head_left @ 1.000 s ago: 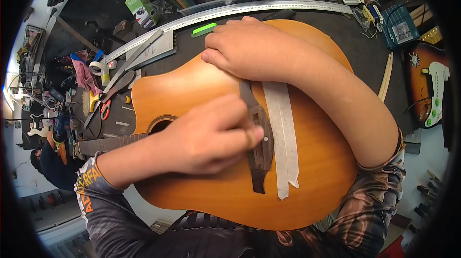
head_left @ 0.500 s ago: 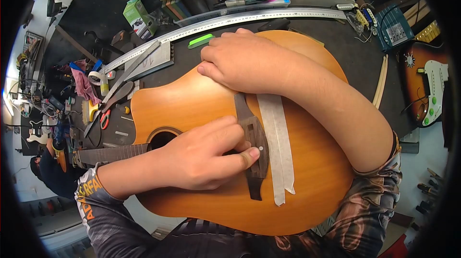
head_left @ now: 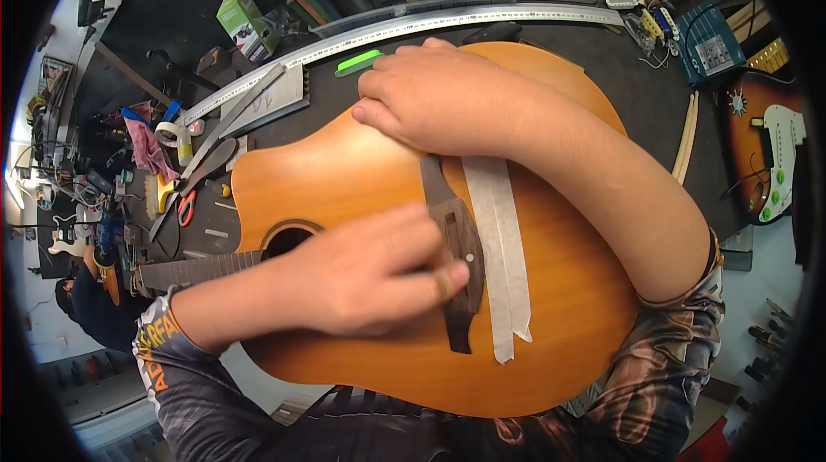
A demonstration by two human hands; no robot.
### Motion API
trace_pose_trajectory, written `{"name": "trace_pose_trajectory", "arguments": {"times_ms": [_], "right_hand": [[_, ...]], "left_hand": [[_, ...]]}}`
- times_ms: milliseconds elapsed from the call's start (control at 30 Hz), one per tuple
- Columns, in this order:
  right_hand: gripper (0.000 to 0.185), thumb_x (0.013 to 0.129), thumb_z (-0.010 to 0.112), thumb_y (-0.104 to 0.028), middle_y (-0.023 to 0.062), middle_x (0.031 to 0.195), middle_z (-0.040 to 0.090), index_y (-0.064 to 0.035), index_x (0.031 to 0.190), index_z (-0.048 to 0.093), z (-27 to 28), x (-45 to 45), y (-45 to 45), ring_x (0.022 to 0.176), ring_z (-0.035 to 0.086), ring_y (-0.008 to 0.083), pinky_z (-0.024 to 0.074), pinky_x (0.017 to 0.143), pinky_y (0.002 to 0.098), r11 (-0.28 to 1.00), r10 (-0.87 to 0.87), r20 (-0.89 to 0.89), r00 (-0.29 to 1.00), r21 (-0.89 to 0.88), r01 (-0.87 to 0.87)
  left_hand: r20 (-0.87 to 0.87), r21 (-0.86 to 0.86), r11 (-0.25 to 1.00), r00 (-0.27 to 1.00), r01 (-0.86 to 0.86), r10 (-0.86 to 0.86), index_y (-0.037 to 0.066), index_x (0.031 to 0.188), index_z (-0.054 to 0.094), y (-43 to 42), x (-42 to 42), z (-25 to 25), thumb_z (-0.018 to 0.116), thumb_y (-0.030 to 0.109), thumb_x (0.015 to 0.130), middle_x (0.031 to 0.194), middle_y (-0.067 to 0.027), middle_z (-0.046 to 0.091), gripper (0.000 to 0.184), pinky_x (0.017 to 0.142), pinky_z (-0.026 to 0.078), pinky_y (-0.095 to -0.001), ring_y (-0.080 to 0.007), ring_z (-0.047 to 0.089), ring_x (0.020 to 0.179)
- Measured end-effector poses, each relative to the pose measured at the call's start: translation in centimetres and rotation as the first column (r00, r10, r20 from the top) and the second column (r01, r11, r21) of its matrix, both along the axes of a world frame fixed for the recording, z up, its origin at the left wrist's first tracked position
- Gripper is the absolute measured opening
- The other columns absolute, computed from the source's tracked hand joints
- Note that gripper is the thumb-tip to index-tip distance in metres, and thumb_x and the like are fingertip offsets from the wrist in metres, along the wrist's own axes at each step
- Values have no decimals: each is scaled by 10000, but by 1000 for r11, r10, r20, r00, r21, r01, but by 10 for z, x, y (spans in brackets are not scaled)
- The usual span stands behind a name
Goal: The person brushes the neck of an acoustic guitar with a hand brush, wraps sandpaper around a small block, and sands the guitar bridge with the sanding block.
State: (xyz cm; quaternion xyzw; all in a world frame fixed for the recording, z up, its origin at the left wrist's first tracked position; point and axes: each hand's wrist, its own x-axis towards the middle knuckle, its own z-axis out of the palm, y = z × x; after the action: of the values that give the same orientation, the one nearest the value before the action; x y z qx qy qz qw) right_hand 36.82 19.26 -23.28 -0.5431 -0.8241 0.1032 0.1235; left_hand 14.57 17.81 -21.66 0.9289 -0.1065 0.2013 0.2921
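Note:
An acoustic guitar (head_left: pixel 551 359) lies face up with its neck to the left. My left hand (head_left: pixel 370 273), smeared by motion, is curled over the dark wooden bridge (head_left: pixel 467 277), its thumb near a small white dot. Whatever is pinched beneath the fingers is hidden. Across the top my right forearm reaches, and my right hand (head_left: pixel 422 92) rests with its fingers bent over the guitar's far edge. Pale masking tape (head_left: pixel 499 247) runs along the top beside the bridge. Part of the soundhole (head_left: pixel 288 238) shows past my left wrist.
Behind the guitar a long steel ruler (head_left: pixel 413 27) lies on the dark bench, with a green-topped block (head_left: pixel 357 62) before it. Red-handled scissors (head_left: pixel 187 208) and tape rolls lie left. A sunburst electric guitar (head_left: pixel 757 144) is at right. Another person (head_left: pixel 90 307) is at far left.
My left hand has shifted slightly over the bridge and is now blurred. My right hand still rests on the guitar's edge. The whole view has tilted a little.

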Motion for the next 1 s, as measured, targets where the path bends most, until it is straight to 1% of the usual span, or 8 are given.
{"name": "trace_pose_trajectory", "arguments": {"times_ms": [100,233,333,500,600,700,800,1000], "right_hand": [[487,1181,503,-410,191,1083,805,-22,1117,791,-2,-2,1,1109,747,399,533,1060,536,1000,-4,-27,1000,-26,3],[499,1188,484,-409,192,1075,817,-27,1137,801,-5,1,2,1090,767,401,543,1059,545,1000,5,-11,1000,10,-5],[513,1197,467,-410,190,1074,831,-29,1162,808,-3,-1,3,1073,787,399,551,1059,550,1000,15,-5,1000,1,-15],[516,1198,460,-405,192,1074,829,-21,1168,804,-5,0,2,1075,787,400,560,1059,549,1000,14,8,1000,13,-14],[518,1200,456,-404,195,1080,828,-20,1171,803,-2,-1,2,1087,786,399,567,1053,548,1000,25,-7,1000,2,-25],[509,1193,472,-407,201,1080,816,-18,1146,797,-3,0,1,1100,769,403,560,1054,549,1000,5,-3,1000,6,-5],[493,1173,512,-408,215,1050,793,-10,1079,787,-1,-2,2,1089,737,427,543,1049,552,1000,-10,-36,999,-27,9],[492,1165,524,-404,231,1011,800,-3,1061,789,-4,-1,2,1033,748,459,566,1024,565,1000,-3,-50,999,15,4]], "left_hand": [[3,82,993,996,-87,87,-31,1121,761,19,5,2,855,-55,921,882,-115,661,222,641,575,-375,-274,678,756],[27,28,992,991,127,-127,-35,1117,765,-9,-5,-4,864,-65,890,868,-111,659,250,606,538,-388,-282,672,749],[24,77,994,997,-72,70,-44,1122,760,21,4,-4,837,-46,933,871,-103,665,204,590,515,-404,-277,660,735],[27,27,998,998,58,-59,-36,1092,767,-1,-4,-5,839,-45,952,885,-100,672,158,587,513,-395,-270,655,728],[30,81,992,995,-95,93,-36,1106,774,14,2,-4,863,-40,924,876,-97,668,203,608,547,-377,-269,671,743],[32,5,993,992,120,-120,-40,1088,756,-14,-6,-3,829,-75,921,875,-103,658,186,575,491,-409,-273,637,712],[70,48,998,996,-49,46,-37,1073,748,8,4,-4,827,-82,918,882,-109,661,180,580,495,-412,-279,641,718],[-7,49,997,999,53,-53,-65,1136,759,0,-4,1,849,-41,930,924,-134,689,227,636,577,-388,-277,672,771]]}}
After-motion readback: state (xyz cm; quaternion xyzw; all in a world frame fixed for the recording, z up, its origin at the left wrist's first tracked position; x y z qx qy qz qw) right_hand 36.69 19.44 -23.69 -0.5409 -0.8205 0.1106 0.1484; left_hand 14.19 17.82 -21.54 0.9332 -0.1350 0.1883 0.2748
